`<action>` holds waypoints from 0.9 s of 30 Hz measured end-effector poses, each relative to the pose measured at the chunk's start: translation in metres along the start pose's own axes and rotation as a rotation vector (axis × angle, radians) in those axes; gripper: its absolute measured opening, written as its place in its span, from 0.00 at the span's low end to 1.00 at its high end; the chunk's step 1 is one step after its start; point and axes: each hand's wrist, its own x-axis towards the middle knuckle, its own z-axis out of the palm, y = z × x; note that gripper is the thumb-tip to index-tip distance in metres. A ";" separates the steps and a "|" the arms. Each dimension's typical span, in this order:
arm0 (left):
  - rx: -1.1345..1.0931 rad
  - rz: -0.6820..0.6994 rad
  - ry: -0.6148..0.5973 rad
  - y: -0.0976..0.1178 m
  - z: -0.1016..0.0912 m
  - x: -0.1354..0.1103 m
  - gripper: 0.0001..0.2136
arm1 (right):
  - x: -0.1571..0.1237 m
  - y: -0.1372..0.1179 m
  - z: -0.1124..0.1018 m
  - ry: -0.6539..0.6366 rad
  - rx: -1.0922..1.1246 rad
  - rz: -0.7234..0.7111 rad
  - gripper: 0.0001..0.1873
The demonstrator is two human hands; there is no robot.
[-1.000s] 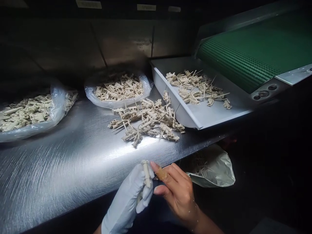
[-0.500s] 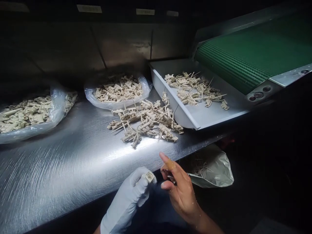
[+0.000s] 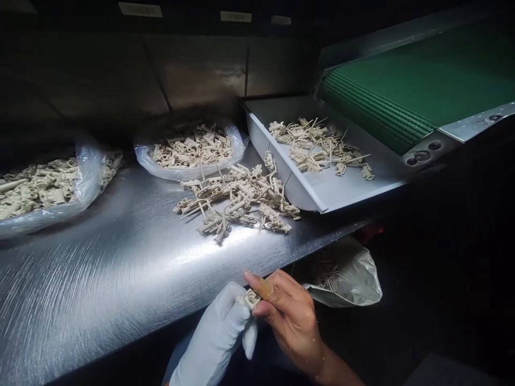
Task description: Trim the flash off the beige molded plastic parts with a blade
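Observation:
My left hand (image 3: 219,329), in a white glove, is closed around a small cream plastic part (image 3: 250,298) just in front of the bench edge. An opening in the part faces up. My right hand (image 3: 292,316) is bare, with a tan wrap on the index finger. Its thumb and index finger close on the part's right side; the other fingers are curled. Beyond both hands, a loose pile of cream plastic parts (image 3: 241,201), some joined to thin sticks, lies on the metal bench (image 3: 148,268).
Two clear plastic bags, one at the back (image 3: 177,172) and one at the left (image 3: 52,217), hold similar parts. A white tray (image 3: 309,195) with more parts stands below a green conveyor belt (image 3: 402,91). Under the bench edge, an open sack (image 3: 364,279) contains thin sticks.
My right hand has moved left and its fingers have closed onto the part in my left hand. The part looks turned. The view has shifted slightly.

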 end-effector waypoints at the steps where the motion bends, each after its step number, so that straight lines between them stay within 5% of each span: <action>1: 0.000 0.013 0.010 0.000 0.000 -0.001 0.21 | 0.000 0.000 -0.001 0.001 -0.015 -0.005 0.21; 9: 0.079 0.148 0.222 -0.004 0.003 -0.008 0.19 | -0.001 -0.002 -0.003 -0.017 -0.154 -0.057 0.19; 17: 0.133 0.208 0.272 -0.007 0.003 -0.010 0.17 | -0.004 0.000 -0.006 0.007 -0.384 -0.183 0.23; 27: 0.506 0.417 0.290 -0.003 -0.010 -0.011 0.10 | 0.005 -0.005 -0.012 -0.047 -0.431 -0.190 0.20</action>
